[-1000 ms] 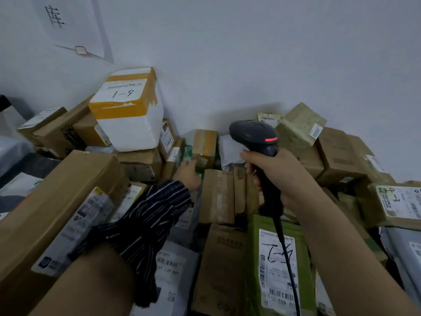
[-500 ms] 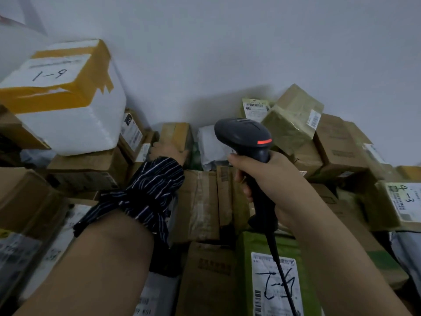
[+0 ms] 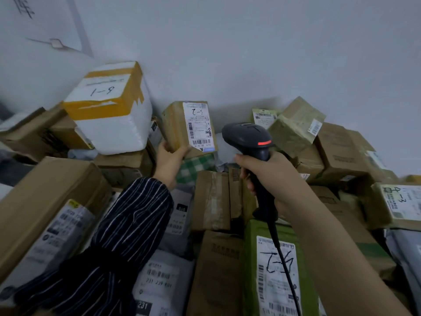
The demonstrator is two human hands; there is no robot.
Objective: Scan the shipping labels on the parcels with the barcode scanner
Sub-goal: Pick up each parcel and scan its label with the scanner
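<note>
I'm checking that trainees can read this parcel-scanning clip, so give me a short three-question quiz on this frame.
1. Multiple choice: the left hand grips A) the labelled brown box, B) the white foam box, C) a grey bag.
2. True or false: the right hand grips the barcode scanner by its handle.
3. Fill in: the scanner's cable runs down over the ____ parcel.
Key: 1 A; 2 true; 3 green parcel.

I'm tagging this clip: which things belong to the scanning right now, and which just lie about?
In use: barcode scanner, right hand; small brown parcel with its label, left hand.
Lying about for now: white foam box, green parcel, wall notice.
</note>
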